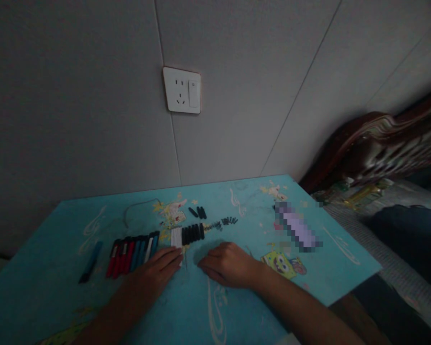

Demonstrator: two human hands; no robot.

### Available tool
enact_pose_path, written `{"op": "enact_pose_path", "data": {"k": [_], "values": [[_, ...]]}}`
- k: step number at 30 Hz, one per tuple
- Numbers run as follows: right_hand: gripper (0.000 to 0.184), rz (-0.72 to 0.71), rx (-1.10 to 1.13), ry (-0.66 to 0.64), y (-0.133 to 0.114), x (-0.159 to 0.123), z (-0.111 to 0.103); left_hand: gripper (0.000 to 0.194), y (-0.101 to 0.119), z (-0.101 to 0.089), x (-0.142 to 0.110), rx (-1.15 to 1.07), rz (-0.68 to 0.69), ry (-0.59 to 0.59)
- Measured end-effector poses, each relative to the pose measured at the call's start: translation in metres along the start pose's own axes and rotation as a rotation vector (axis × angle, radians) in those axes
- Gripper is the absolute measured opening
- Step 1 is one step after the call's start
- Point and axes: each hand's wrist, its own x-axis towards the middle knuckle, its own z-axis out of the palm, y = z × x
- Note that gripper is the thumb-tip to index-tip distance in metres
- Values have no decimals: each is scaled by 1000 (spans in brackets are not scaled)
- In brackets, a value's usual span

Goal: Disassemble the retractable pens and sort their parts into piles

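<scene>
My left hand (pixel 163 265) lies with fingers stretched out, its fingertips at the lower end of a row of thin white sticks (pixel 176 236). My right hand (pixel 227 264) rests on the table, fingers loosely bent and pointing left, with nothing visible in them. Just left of my left hand is a row of red and blue pen barrels (pixel 130 254) with black ends. Right of the white sticks lie several short black cylindrical parts (pixel 193 234), then tiny springs (pixel 213 225) and small black pieces (pixel 230 221).
A lone blue pen barrel (pixel 92 261) lies at the left. A few black clip-like parts (pixel 198 212) sit farther back. A blurred-out lilac object (pixel 297 226) is on the right of the blue table (pixel 251 306). Behind it stands a wall with a socket (pixel 181 90).
</scene>
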Motion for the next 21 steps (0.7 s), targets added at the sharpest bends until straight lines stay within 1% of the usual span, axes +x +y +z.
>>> {"op": "enact_pose_path", "data": {"k": [2, 6, 9, 14, 18, 21], "values": [[20, -12, -15, 0, 1, 0, 0, 36, -1, 2, -2, -8, -5, -3], [20, -33, -35, 2, 2, 0, 1, 38, -6, 5, -4, 9, 34, 45], [21, -31, -46, 4, 2, 0, 0, 40, -7, 6, -4, 58, 77, 58], [21, -30, -73, 8, 3, 0, 1, 43, -3, 5, -9, 152, 127, 136], [21, -29, -85, 7, 3, -1, 2, 41, -2, 3, -15, 228, 133, 98], [21, -29, -74, 9, 2, -2, 1, 38, 1, -2, -14, 216, 122, 42]]}}
